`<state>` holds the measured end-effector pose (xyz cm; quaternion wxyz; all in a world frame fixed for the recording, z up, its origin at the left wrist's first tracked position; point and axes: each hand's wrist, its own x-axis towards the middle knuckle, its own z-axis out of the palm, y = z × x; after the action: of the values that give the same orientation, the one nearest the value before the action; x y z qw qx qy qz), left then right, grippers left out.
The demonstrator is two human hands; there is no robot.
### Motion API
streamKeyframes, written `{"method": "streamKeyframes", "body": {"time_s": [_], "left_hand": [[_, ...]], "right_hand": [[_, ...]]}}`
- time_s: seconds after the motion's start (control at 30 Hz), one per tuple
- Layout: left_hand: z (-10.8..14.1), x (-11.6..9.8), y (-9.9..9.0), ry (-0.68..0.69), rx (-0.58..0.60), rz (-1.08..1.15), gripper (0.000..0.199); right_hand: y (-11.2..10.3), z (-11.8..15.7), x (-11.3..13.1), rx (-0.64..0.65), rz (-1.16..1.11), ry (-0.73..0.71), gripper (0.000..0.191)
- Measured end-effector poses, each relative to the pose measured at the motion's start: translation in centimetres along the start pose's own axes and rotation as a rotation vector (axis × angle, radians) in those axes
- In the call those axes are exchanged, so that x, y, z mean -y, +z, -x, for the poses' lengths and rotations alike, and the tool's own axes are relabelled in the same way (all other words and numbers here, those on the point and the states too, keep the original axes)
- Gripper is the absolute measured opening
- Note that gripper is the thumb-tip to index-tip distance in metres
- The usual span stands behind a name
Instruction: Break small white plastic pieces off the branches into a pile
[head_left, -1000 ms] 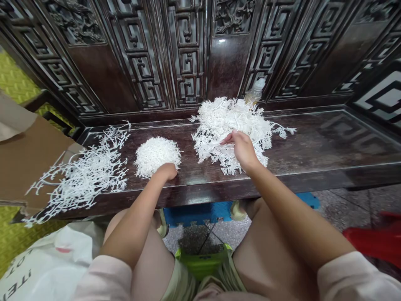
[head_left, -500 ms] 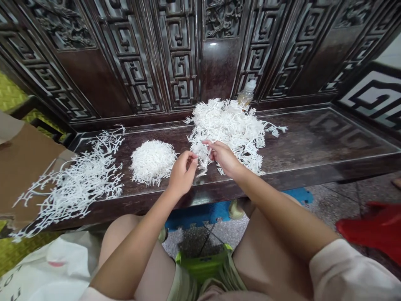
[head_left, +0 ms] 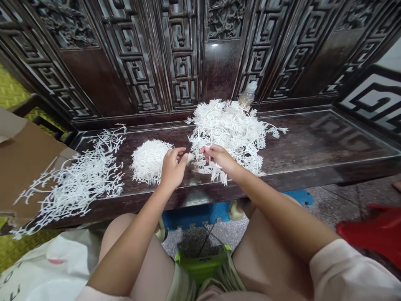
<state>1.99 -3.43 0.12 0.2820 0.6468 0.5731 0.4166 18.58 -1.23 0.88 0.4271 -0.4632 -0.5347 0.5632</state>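
My right hand [head_left: 218, 158] pinches a white plastic sprig [head_left: 216, 170], its tufted ends hanging below the fingers. To its left is my left hand [head_left: 174, 167], fingers curled towards the thumb, with a small white tuft [head_left: 190, 157] at the thumb tip. The large heap of white tufted sprigs [head_left: 230, 125] lies just behind my right hand. Beside my left hand, and partly covered by it, sits a rounded pile of small loose white tufts [head_left: 150, 162]. Farther left is a tangle of bare white branching stems [head_left: 81, 179].
Everything rests on a dark wooden bench [head_left: 300, 138] with a carved lattice back. A clear bottle with a white cap [head_left: 248, 94] stands behind the large heap. A cardboard box [head_left: 34, 163] is at the left, and a red plastic object [head_left: 372, 228] is on the floor at right.
My left hand has moved left, away from my right hand and towards the rounded pile. The sprig in my right hand now hangs with its tufts lower and nearer the bench's front edge.
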Motion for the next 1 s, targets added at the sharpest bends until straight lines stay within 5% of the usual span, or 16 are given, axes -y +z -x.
{"method": "streamKeyframes", "body": {"time_s": [0.1, 0.27, 0.43, 0.63, 0.77, 1.0], "left_hand": [[0.0, -0.1, -0.1, 0.055, 0.117, -0.056, 0.036], [0.9, -1.7, 0.2, 0.284, 0.144, -0.19, 0.03], [1.7, -2.3, 0.8, 0.355, 0.166, -0.264, 0.035], [1.6, -1.9, 1.5, 0.162, 0.28, 0.143, 0.034], [1.0, -1.3, 1.3, -0.02, 0.304, 0.448, 0.032], [1.0, -1.7, 0.9, 0.02, 0.235, 0.203, 0.047]], "right_hand": [[0.0, 0.2, 0.3, 0.034, -0.045, 0.007, 0.021], [0.1, 1.0, 1.6, 0.009, -0.012, 0.109, 0.026], [0.1, 1.0, 1.5, -0.024, -0.037, 0.142, 0.028], [0.1, 0.2, -0.1, -0.229, 0.177, 0.013, 0.035], [0.0, 0.2, -0.5, -0.251, 0.308, -0.149, 0.044], [0.2, 0.5, -0.4, -0.246, 0.446, -0.254, 0.051]]}}
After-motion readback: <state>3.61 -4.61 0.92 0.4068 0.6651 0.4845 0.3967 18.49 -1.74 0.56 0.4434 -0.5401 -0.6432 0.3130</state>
